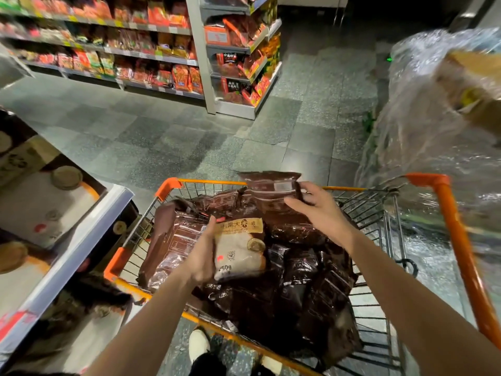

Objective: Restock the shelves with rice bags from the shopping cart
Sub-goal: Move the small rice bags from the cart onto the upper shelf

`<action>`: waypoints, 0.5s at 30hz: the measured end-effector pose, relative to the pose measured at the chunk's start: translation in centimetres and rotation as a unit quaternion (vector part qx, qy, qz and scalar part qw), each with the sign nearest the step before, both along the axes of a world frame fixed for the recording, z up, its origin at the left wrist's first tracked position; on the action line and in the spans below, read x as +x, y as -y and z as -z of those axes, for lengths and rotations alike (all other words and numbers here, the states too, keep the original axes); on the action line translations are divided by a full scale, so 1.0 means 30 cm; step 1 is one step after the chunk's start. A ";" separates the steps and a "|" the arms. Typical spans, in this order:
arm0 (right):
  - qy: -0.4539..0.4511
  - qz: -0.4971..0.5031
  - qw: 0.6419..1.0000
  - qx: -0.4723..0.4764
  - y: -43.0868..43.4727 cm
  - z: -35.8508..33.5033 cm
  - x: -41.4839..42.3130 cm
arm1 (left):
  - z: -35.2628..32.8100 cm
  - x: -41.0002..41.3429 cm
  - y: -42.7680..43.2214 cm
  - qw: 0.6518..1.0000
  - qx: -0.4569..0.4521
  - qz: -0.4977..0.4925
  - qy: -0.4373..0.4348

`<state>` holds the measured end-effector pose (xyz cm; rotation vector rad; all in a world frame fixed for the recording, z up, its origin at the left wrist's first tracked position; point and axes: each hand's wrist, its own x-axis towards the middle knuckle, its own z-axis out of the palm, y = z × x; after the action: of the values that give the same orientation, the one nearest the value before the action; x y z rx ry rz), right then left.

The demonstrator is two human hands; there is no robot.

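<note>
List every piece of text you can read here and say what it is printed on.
"250g": on the pale rice bag held by the left hand.
Large characters on that bag's tan band: partly covered, not surely readable.
Label on the brown bag in the right hand: blurred.
Shelf packets: too small.

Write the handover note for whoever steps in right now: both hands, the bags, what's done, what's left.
Left hand: holds a pale rice bag with a tan label band over the cart.
Right hand: fingers grip a dark brown plastic rice bag, raised above the pile.
Orange-framed wire shopping cart: many dark brown bags remain inside.
Done: two bags picked up, neither shelved yet.
Left: place both on the white-edged shelf at left, which likely takes them, then empty the cart.
</note>
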<state>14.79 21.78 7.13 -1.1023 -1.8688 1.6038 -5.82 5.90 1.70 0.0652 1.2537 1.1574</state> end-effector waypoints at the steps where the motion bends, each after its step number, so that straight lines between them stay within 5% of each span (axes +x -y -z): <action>1: 0.033 -0.064 0.997 0.002 0.013 -0.020 0.012 | 0.004 -0.009 -0.004 1.000 -0.003 -0.013 0.026; 4: 0.112 -0.214 0.970 -0.026 0.044 -0.016 0.034 | 0.011 -0.027 -0.002 1.000 -0.017 -0.014 0.021; 10: 0.221 0.083 0.970 0.059 0.122 0.108 0.038 | 0.002 0.041 -0.002 0.977 -0.092 0.034 -0.191; 15: 0.431 -0.005 0.896 -0.105 0.184 0.177 0.038 | 0.127 -0.038 0.003 0.969 -0.039 0.137 -0.203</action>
<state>15.94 16.26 1.83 -2.1649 -2.2162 1.4498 -6.95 5.81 -2.12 0.4225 1.5929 0.8757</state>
